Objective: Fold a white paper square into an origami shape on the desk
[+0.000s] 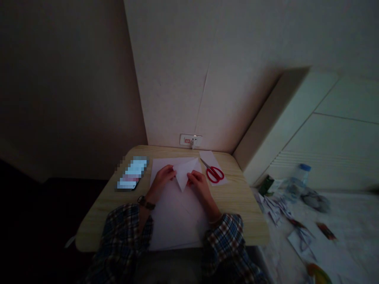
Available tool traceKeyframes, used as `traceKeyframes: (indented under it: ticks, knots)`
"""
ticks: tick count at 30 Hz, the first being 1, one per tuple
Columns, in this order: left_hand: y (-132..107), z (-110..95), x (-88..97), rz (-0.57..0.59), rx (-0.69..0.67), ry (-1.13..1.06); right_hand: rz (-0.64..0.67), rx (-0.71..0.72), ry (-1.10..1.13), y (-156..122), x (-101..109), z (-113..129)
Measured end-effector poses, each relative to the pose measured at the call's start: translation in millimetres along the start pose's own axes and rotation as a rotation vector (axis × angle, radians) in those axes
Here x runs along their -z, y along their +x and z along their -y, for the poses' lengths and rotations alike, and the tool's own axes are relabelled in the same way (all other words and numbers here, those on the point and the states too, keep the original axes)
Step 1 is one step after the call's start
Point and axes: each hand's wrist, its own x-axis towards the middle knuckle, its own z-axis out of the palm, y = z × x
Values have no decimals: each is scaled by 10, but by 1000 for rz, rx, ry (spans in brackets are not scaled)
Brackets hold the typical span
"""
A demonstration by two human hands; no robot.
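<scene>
A folded piece of white paper (184,172), pointed at its lower end and upper right, is held up between both hands. Pinching its left edge is my left hand (162,177), with a watch on the wrist. My right hand (199,183) grips the right side between thumb and fingers. Beneath them, large white paper sheets (177,225) lie flat on the small wooden table (245,217). Red-handled scissors (214,173) rest to the right of my right hand, on a narrow strip of white paper (209,157).
A lit phone (132,173) lies at the table's left. Behind the table, a wall socket (191,140) holds a plug. On the pale surface to the right are a blue-capped plastic bottle (297,181), a dark green box (266,184) and paper scraps (275,209).
</scene>
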Motion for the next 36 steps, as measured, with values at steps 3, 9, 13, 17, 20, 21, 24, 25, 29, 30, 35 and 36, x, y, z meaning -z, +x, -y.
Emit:
traceKeyframes:
  ticks: [3,9,13,17,20,21,24,25,29,30,35,36]
  knots:
    - [4,-5,-18,107,-12,28,7,-18,61,-2,-5,21]
    - [7,41,-33,19,-161,280,-69,-9,91,2,-29,8]
    - [-12,63,-27,-86,-187,339,-339,179,-75,-49,-15,65]
    - [-17,47,-26,-94,-154,336,-320,314,-192,-99,9,140]
    - [-6,47,-21,-101,-150,329,-249,379,-264,-103,10,157]
    - [-2,51,-19,-102,-145,327,-236,393,-276,-101,9,157]
    - [6,71,-16,-90,-123,317,-230,401,-281,-95,7,156]
    - [5,78,-16,-85,-121,311,-231,397,-276,-95,7,156]
    - [-12,86,-17,-61,-104,283,-214,378,-249,-98,9,157]
    - [-17,84,-16,-52,-90,277,-213,370,-239,-100,8,157]
    - [-30,72,-13,0,-54,265,-227,355,-202,-110,6,163]
    - [-29,73,-14,0,-55,260,-228,356,-200,-109,5,166]
